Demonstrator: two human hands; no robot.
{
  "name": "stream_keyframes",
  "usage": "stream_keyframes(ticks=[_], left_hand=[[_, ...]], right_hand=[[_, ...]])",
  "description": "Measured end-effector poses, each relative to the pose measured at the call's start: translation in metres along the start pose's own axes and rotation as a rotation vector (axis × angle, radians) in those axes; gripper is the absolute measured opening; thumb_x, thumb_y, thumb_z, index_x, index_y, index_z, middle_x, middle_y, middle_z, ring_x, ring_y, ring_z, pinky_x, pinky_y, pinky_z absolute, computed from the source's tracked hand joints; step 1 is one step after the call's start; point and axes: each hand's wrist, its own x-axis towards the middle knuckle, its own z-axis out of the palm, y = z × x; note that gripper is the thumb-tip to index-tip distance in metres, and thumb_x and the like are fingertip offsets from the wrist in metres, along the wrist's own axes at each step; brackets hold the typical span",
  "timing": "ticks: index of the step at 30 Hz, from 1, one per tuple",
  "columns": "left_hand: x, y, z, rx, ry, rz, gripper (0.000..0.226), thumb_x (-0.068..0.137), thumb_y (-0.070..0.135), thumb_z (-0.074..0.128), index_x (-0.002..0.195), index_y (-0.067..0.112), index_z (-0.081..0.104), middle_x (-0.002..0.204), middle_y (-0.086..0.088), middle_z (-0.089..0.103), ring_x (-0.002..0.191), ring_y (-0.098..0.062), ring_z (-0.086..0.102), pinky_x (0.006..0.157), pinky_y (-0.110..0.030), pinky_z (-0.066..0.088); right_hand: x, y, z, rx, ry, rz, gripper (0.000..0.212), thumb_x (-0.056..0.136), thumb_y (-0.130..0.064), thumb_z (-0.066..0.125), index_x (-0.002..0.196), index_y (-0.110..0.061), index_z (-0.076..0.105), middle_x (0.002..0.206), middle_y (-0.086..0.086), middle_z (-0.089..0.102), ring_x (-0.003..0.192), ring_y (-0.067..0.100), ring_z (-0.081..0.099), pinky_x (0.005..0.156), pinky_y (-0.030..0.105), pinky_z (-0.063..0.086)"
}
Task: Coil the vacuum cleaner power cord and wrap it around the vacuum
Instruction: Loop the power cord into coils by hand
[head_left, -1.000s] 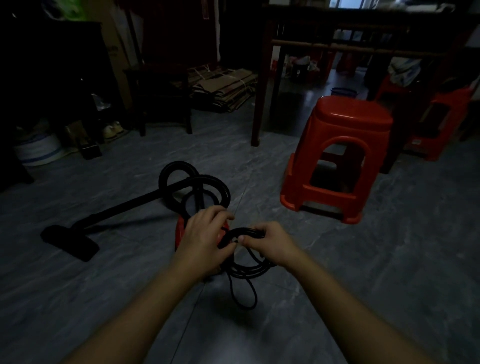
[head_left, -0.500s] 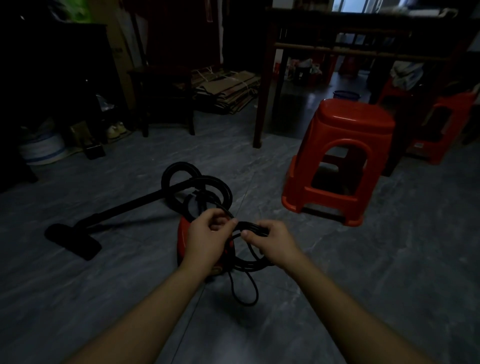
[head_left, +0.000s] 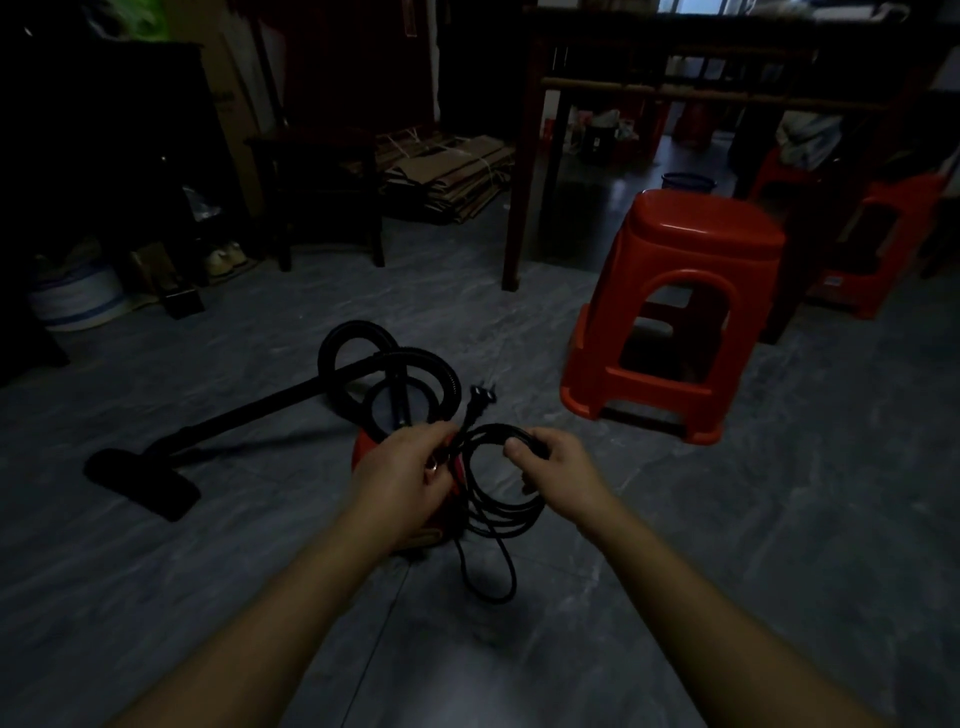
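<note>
Nearest the camera, a single slack loop of the thin black vacuum cleaner power cord (head_left: 501, 517) hangs below the main bundle toward the grey tiled floor (head_left: 779, 519). Above it, the right hand (head_left: 558, 470) is closed round the gathered loops at their upper right, and the coil hangs from that grip. The left hand (head_left: 405, 478), just beside it, has its fingers curled on the free strand. The black two-pin plug (head_left: 483, 399) stands up just past its knuckles. Behind the left hand sits the red canister vacuum body (head_left: 434, 535), largely hidden. The black ribbed hose (head_left: 415, 356) loops on its far side. The black wand and floor nozzle (head_left: 143, 483) lie out to the left. In the inspector's judgement, coiling is nearly complete and wrapping has not begun. To do this step well, the hanging loop should be drawn up level with the others. The plug tail should be kept short and the right-hand grip firm, so the turns do not spill when carried to the canister. Farther off stand a red plastic stool (head_left: 696, 228), a dark wooden table leg (head_left: 519, 197) and flattened brown cardboard (head_left: 452, 176).
</note>
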Motion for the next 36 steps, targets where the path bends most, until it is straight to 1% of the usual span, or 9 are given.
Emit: stream_keyframes(ticks=[3, 5, 12, 14, 18, 25, 29, 31, 36], left_hand=[[-0.002, 0.002, 0.0, 0.181, 0.003, 0.184, 0.049, 0.077, 0.015, 0.07, 0.125, 0.017, 0.063, 0.12, -0.002, 0.06, 0.105, -0.023, 0.062, 0.074, -0.042, 0.058], [-0.003, 0.004, 0.003, 0.199, -0.026, 0.246, 0.058, 0.075, 0.01, 0.069, 0.132, 0.014, 0.061, 0.136, -0.01, 0.057, 0.119, -0.029, 0.059, 0.087, -0.043, 0.057], [-0.007, 0.002, 0.006, 0.101, -0.059, 0.233, 0.073, 0.08, 0.005, 0.064, 0.148, 0.019, 0.043, 0.152, -0.012, 0.045, 0.134, -0.029, 0.05, 0.106, -0.042, 0.047], [-0.006, 0.005, 0.005, 0.093, -0.059, 0.241, 0.068, 0.087, 0.013, 0.055, 0.151, 0.025, 0.037, 0.149, -0.008, 0.046, 0.128, -0.025, 0.054, 0.101, -0.039, 0.05], [-0.005, 0.013, 0.0, 0.088, -0.096, 0.229, 0.068, 0.092, 0.022, 0.047, 0.154, 0.04, 0.024, 0.129, -0.001, 0.043, 0.094, -0.012, 0.056, 0.072, -0.026, 0.052], [-0.002, 0.011, 0.004, 0.101, -0.174, 0.206, 0.067, 0.093, 0.016, 0.051, 0.15, 0.044, 0.029, 0.123, 0.006, 0.039, 0.085, -0.007, 0.052, 0.066, -0.023, 0.051], [-0.002, 0.02, 0.007, -0.25, -0.132, 0.047, 0.062, 0.093, 0.01, 0.056, 0.143, 0.044, 0.044, 0.12, 0.017, 0.053, 0.104, 0.002, 0.057, 0.084, -0.011, 0.046], [0.0, 0.025, 0.006, -0.468, -0.087, -0.089, 0.053, 0.091, 0.008, 0.063, 0.13, 0.043, 0.055, 0.118, 0.021, 0.062, 0.111, 0.009, 0.058, 0.09, -0.007, 0.044], [0.006, 0.03, -0.004, -0.668, -0.075, -0.181, 0.032, 0.09, 0.003, 0.068, 0.107, 0.03, 0.069, 0.103, 0.008, 0.072, 0.094, 0.003, 0.067, 0.079, -0.011, 0.05]], right_hand=[[0.002, -0.001, -0.002, 0.088, -0.018, 0.048, 0.032, 0.101, -0.023, 0.056, 0.105, 0.008, 0.065, 0.067, 0.001, 0.049, 0.057, 0.008, 0.05, 0.055, 0.019, 0.049], [0.002, -0.003, 0.0, 0.131, -0.051, 0.067, 0.03, 0.1, -0.021, 0.056, 0.107, 0.008, 0.065, 0.065, -0.001, 0.047, 0.056, 0.008, 0.048, 0.055, 0.02, 0.048], [-0.003, -0.014, 0.0, 0.202, -0.216, 0.083, 0.019, 0.1, -0.02, 0.056, 0.11, -0.01, 0.069, 0.06, -0.01, 0.048, 0.054, 0.003, 0.046, 0.06, 0.023, 0.045], [-0.004, -0.016, -0.003, 0.26, -0.253, 0.112, 0.017, 0.1, -0.02, 0.056, 0.109, -0.014, 0.07, 0.057, -0.011, 0.044, 0.053, 0.005, 0.043, 0.059, 0.023, 0.043], [-0.007, -0.019, -0.006, 0.345, -0.296, 0.171, 0.012, 0.097, -0.027, 0.061, 0.096, -0.02, 0.072, 0.061, -0.007, 0.039, 0.054, 0.006, 0.041, 0.06, 0.024, 0.04], [-0.005, -0.014, -0.001, 0.191, -0.093, 0.147, 0.038, 0.088, -0.044, 0.07, 0.094, -0.006, 0.075, 0.065, -0.004, 0.05, 0.06, 0.01, 0.051, 0.062, 0.027, 0.047], [-0.003, -0.015, 0.0, 0.173, 0.008, 0.112, 0.024, 0.09, -0.028, 0.067, 0.092, -0.005, 0.074, 0.068, -0.001, 0.053, 0.063, 0.012, 0.051, 0.059, 0.025, 0.047], [-0.002, -0.015, -0.002, 0.202, 0.011, 0.108, 0.017, 0.091, -0.022, 0.064, 0.089, -0.007, 0.071, 0.066, -0.002, 0.052, 0.061, 0.011, 0.05, 0.06, 0.026, 0.046], [0.0, -0.009, -0.003, 0.28, -0.065, 0.115, 0.01, 0.09, -0.018, 0.063, 0.086, -0.012, 0.069, 0.064, -0.006, 0.054, 0.065, 0.011, 0.054, 0.069, 0.031, 0.053]])
